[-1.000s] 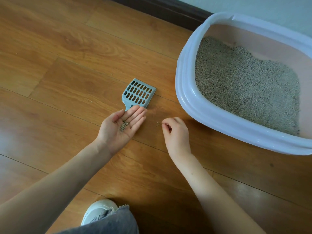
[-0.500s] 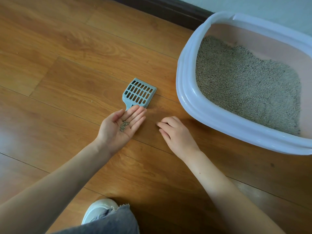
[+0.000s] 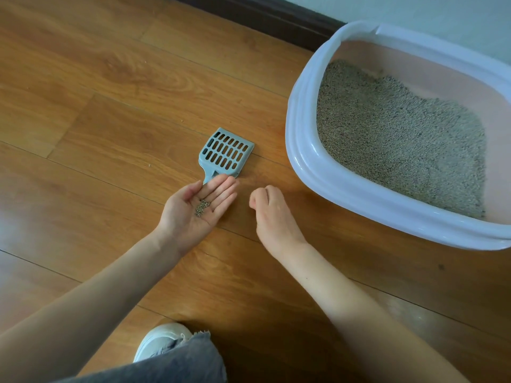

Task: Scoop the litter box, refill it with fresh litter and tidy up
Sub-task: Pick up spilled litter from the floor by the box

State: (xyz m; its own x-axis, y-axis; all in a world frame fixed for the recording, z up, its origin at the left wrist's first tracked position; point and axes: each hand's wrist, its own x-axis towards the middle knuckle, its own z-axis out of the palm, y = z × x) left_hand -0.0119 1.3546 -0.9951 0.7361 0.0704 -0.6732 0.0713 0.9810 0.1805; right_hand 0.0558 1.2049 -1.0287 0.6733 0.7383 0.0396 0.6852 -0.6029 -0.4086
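- Grey litter pellets (image 3: 201, 208) are cradled in the flat, upturned left hand (image 3: 193, 211).
- Nothing visible is held by the curled right hand (image 3: 272, 208).
- Near the floor's (image 3: 96, 120) far edge, the scoop (image 3: 225, 154) is laid beside the litter box (image 3: 345, 186).

A blue slotted scoop (image 3: 225, 154) lies flat on the floor left of the white litter box (image 3: 309, 172) holding grey litter (image 3: 401, 136).

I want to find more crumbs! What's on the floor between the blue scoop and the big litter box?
Only bare wooden floor shows between the scoop and the litter box in the head view; no pellets are visible there.
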